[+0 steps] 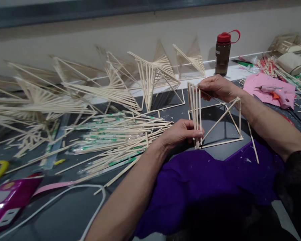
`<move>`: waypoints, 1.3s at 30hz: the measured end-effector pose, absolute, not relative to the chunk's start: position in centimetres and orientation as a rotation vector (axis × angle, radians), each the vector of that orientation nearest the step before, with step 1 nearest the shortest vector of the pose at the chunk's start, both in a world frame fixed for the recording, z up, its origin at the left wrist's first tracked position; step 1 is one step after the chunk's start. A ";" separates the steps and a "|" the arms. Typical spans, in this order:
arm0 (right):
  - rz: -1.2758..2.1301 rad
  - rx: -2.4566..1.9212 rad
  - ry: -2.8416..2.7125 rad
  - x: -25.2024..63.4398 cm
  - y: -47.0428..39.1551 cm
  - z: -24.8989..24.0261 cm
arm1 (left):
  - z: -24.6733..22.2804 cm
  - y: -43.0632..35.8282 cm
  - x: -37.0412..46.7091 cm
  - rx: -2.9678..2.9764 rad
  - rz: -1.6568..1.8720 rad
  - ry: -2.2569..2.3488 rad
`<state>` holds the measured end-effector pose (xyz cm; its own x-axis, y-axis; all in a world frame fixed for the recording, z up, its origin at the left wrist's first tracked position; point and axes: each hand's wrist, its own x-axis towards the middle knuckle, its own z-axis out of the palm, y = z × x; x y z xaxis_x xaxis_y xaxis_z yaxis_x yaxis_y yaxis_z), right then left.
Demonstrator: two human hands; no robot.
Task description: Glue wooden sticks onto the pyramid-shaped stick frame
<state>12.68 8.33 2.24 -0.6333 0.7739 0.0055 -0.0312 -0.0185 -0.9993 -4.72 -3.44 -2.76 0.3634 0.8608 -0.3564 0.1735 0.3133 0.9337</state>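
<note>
A small open frame of thin wooden sticks (pixel 219 143) stands on the dark table in front of me, with a row of near-upright sticks along its left side. My left hand (pixel 182 133) pinches the lower end of one of these sticks between thumb and fingers. At the top of the same row, my right hand (pixel 217 87) is closed around a stick's upper end; its fingertips are partly hidden behind the sticks. One loose wooden stick (pixel 253 142) leans near the frame's right side, over a purple cloth (pixel 190 174).
Finished twisted stick models (pixel 163 70) line the wall. Left of my hands lie many loose sticks and wrapped chopsticks (pixel 110 130). A pink glue gun (pixel 278 93) rests on pink material at right, with a red-capped bottle (pixel 222 55) behind. A white cable (pixel 65 190) crosses the lower left.
</note>
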 end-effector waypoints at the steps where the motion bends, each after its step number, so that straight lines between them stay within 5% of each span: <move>1: 1.712 -0.776 -1.663 12.7 8.3 2.3 | -2.7 -3.4 -4.7 1.191 0.606 1.132; 39: 1.742 -0.730 -1.684 13.0 8.9 1.5 | -3.3 -3.6 -4.6 1.172 0.642 1.075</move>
<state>13.02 8.95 1.53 -0.6674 0.7444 0.0209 -0.0461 -0.0132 -0.9989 -4.57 -3.62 -3.32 0.3903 0.8603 -0.3279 0.1201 0.3055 0.9446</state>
